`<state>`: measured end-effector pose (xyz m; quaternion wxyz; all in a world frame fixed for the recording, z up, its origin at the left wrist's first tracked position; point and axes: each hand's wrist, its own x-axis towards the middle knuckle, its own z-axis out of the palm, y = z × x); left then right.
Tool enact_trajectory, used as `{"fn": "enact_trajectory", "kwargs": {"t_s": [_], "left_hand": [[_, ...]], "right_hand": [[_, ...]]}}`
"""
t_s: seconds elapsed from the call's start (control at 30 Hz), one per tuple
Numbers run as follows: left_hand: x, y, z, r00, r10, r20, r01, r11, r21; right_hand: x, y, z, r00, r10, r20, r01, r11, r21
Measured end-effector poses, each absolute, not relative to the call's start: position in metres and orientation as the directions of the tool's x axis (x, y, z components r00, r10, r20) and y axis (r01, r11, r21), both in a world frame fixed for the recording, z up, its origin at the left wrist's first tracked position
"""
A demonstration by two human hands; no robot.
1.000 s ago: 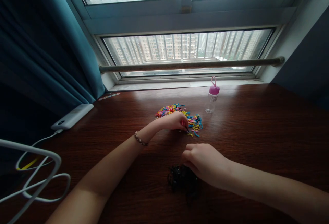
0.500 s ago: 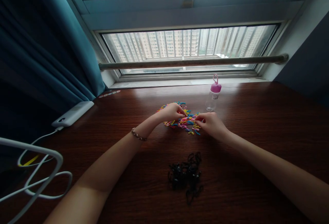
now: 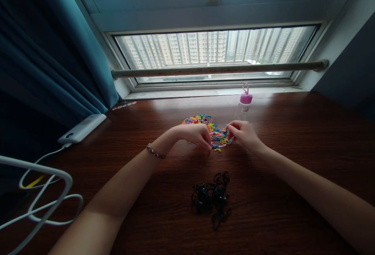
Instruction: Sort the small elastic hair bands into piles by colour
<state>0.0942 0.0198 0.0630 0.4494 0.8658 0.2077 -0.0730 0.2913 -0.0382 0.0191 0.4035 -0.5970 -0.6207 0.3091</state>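
A loose heap of coloured hair ties (image 3: 218, 134), pink, yellow, blue and red, lies on the brown table. My left hand (image 3: 197, 134) is at the heap's near side, its fingers pinched together and pointing down. From its fingertips hangs a small dark hair tie (image 3: 209, 154). My right hand (image 3: 241, 132) is at the right edge of the coloured heap, thumb and fingers closed together among the ties; what lies between them is too small to make out. Closer to me is a separate tangled pile of black hair ties (image 3: 211, 197), touched by neither hand.
A clear bottle with a pink lid (image 3: 245, 98) stands behind my right hand. On the left lie a white power bank (image 3: 82, 129) and looped white cable (image 3: 66, 184), beside a blue curtain (image 3: 88, 52). A metal rail (image 3: 216, 70) crosses the window behind the table (image 3: 158, 216).
My left hand has drawn back toward me from the middle of the coloured heap, now with a dark hair tie at its fingertips. My right hand has shifted slightly away and to the right.
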Motion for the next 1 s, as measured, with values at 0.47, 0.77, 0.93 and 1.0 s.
{"fn": "enact_trajectory", "kwargs": {"t_s": [0.47,0.77,0.93,1.0], "left_hand": [[0.113,-0.016,0.072,0.906,0.021,-0.422,0.36,-0.559,0.747],[0.124,-0.003,0.036,0.936,0.247,0.25,0.189,-0.953,0.237],[0.118,0.007,0.031,0.944,0.279,0.178,0.258,-0.957,0.132],[0.116,0.011,0.032,0.931,0.314,0.184,0.299,-0.948,0.104]], "right_hand": [[0.304,-0.031,0.008,-0.112,0.968,0.224,0.857,0.209,-0.472],[0.302,-0.038,0.024,0.02,0.997,0.071,0.943,0.005,-0.333],[0.302,-0.037,0.026,0.109,0.994,0.011,0.953,-0.101,-0.284],[0.304,-0.034,0.023,0.072,0.997,0.03,0.944,-0.059,-0.325]]}}
